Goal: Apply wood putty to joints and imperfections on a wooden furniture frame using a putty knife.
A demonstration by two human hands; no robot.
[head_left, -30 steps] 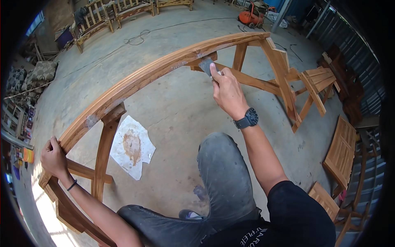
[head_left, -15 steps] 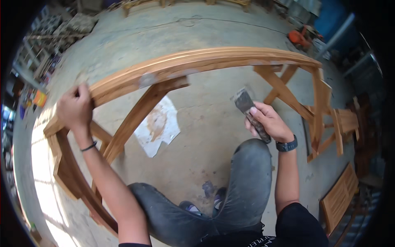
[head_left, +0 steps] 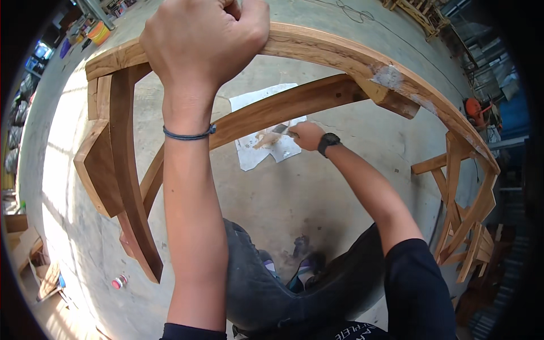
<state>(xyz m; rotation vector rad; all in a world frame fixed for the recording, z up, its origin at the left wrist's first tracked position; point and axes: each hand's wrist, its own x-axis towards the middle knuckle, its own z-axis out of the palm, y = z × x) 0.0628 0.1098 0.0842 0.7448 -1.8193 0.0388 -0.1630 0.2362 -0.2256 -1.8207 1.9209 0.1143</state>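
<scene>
My left hand (head_left: 207, 48) is closed over the top rail of a curved wooden frame (head_left: 323, 48), toward its left end. Pale filler patches (head_left: 390, 76) mark the rail to the right of that hand. Below the frame, my right hand (head_left: 307, 136) reaches down with its fingers wrapped round a putty knife (head_left: 280, 129); its handle is mostly hidden. The blade is at a smear of brown paste (head_left: 266, 139) on a white sheet (head_left: 246, 158), which lies on the floor. A curved wooden brace (head_left: 283, 107) crosses in front of part of the sheet.
Joined wooden legs (head_left: 453, 198) stand at the right. A small red-topped container (head_left: 119, 281) sits on the floor at lower left. An orange bucket (head_left: 98, 33) is at far left, an orange machine (head_left: 475, 110) at far right. A dark cable (head_left: 391, 34) crosses the far floor.
My right hand has moved the putty knife from above my knee forward and down to the paste on the sheet. The view has shifted and my left hand, still on the rail, appears nearer.
</scene>
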